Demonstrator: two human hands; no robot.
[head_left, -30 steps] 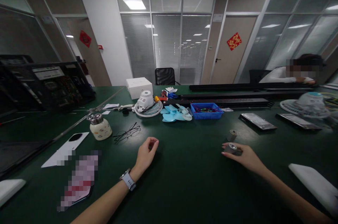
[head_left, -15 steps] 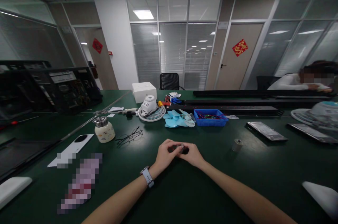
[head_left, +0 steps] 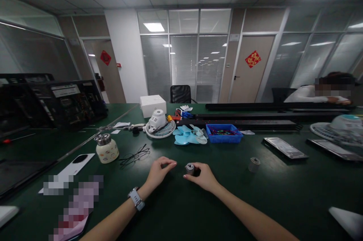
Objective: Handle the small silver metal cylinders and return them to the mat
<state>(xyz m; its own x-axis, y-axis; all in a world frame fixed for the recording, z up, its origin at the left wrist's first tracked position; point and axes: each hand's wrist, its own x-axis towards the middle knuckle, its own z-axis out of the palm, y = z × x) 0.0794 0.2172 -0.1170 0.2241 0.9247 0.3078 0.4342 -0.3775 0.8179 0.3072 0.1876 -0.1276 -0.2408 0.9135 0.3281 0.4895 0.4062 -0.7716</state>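
A small metal cylinder that looks like a motor (head_left: pixel 190 168) stands upright on the dark green table in front of me. The thumb and fingers of my right hand (head_left: pixel 205 176) are closed around its right side. My left hand (head_left: pixel 159 173), with a watch on its wrist, is a short way to the left, apart from the motor. Its fingers are loosely curled, and I make out nothing between them. A second similar metal cylinder (head_left: pixel 254 164) stands farther right.
Beyond my hands lie blue fan blades (head_left: pixel 185 135), a white fan (head_left: pixel 159 124) and a blue tray (head_left: pixel 224 137) of small parts. Glasses (head_left: pixel 135 156), a jar (head_left: pixel 107 149) and a phone (head_left: pixel 68 171) are on the left. Hard drives (head_left: pixel 285 148) lie right; a person (head_left: pixel 303 93) sits beyond.
My left hand has come off the motor and moved left. The motor now shows upright in my right hand alone. The view has tilted up slightly.
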